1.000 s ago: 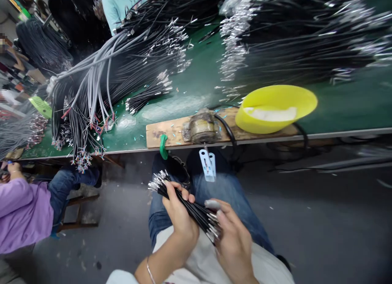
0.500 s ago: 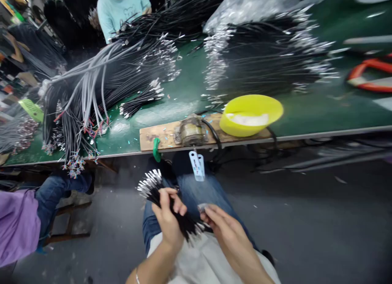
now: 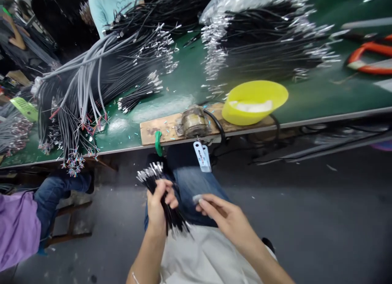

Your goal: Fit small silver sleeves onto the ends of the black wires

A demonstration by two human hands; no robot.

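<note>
My left hand (image 3: 161,202) is wrapped round a bundle of short black cables (image 3: 174,218) with silvery ends, held tilted above my lap. To its right, my right hand (image 3: 211,206) pinches a small pale, shiny piece (image 3: 197,199), too small to name. The two hands are apart. Beyond them, a small motor (image 3: 194,122) sits on a wooden board (image 3: 150,133) at the table's edge, with light blue tags (image 3: 202,156) hanging at its front. On the board's right end stands a yellow container (image 3: 241,112) with something white inside.
Black cables with silvery ends (image 3: 263,47) lie on the green table (image 3: 183,92). Grey cables (image 3: 92,71) hang over its edge at left. A green clamp (image 3: 158,143) grips the board. Orange handles (image 3: 367,57) lie at right. A person in light blue (image 3: 113,6) is across; another's purple garment (image 3: 20,226) shows at left.
The camera view has shifted a little, with the table higher in the frame. My left hand has turned the cable bundle more upright, and my right hand with the small piece is farther from it.
</note>
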